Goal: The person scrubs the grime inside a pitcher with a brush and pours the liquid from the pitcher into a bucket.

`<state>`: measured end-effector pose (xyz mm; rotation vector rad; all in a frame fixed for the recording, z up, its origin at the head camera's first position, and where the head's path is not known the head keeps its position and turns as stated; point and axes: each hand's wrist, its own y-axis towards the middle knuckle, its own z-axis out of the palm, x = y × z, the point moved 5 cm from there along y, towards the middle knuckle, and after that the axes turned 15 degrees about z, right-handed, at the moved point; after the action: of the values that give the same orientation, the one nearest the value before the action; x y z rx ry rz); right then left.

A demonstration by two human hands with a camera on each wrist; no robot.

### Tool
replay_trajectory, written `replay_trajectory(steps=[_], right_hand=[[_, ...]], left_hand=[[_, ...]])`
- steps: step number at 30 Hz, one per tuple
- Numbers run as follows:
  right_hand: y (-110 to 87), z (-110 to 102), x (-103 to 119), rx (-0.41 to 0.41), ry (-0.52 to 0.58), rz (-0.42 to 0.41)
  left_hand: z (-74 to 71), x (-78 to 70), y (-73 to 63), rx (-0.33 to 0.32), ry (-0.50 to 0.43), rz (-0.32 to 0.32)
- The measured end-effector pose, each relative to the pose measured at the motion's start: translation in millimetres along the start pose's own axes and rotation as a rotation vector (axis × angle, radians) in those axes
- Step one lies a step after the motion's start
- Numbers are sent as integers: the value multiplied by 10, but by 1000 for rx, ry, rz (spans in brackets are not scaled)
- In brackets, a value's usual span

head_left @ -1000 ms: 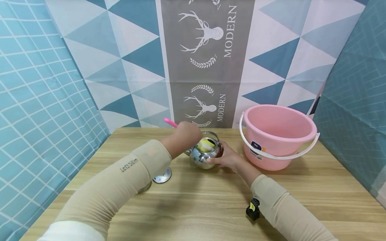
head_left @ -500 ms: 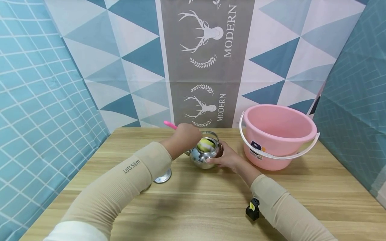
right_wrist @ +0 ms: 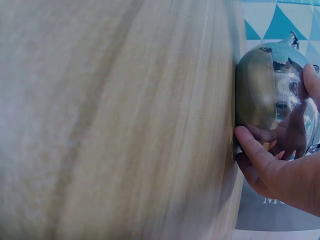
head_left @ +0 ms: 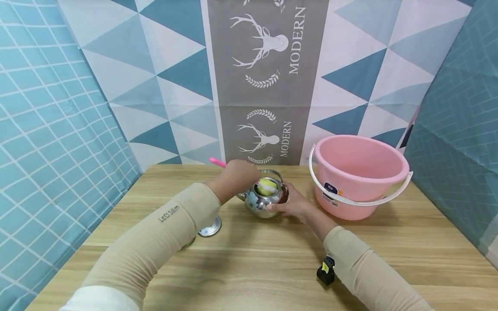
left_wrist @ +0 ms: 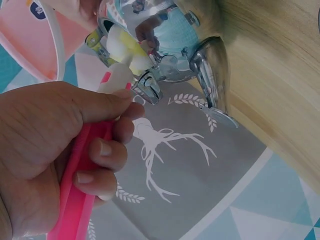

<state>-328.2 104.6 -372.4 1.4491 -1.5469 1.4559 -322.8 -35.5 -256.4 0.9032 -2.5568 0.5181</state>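
My left hand (head_left: 242, 175) grips the pink handle (left_wrist: 75, 215) of a sponge brush. Its yellow-and-white sponge head (head_left: 266, 186) sits in the mouth of a shiny steel teapot (head_left: 260, 208), and the lower part is hidden inside. The teapot stands upright on the table, its raised hoop handle behind the opening and its spout (left_wrist: 210, 75) on the left-hand side. From the right, my right hand (head_left: 293, 202) holds the round body, thumb at the front; in the right wrist view the fingers (right_wrist: 257, 150) wrap low against the teapot near the tabletop.
A pink bucket (head_left: 350, 198) with a white handle stands to the right of the teapot. Left of it, a round metal lid (head_left: 210, 228) lies on the wooden table (head_left: 249, 276), with another round piece (head_left: 189, 243) partly behind my left sleeve. Patterned cloth hangs behind.
The brush's pink end has shifted slightly left and down, and the sponge head has turned in the teapot's mouth, showing more yellow. My right hand and the teapot stay put.
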Motion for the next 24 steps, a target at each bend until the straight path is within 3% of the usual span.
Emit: replay_trajectory(steps=[10, 17, 24], right_hand=[[-1, 1, -7, -6, -2, 1], [-1, 0, -1, -1, -7, 3], [-14, 13, 4, 2, 5, -5]], left_hand=[[31, -4, -23, 21, 5, 69], [35, 5, -36, 41, -28, 49], [-51, 31, -37, 38, -61, 17]])
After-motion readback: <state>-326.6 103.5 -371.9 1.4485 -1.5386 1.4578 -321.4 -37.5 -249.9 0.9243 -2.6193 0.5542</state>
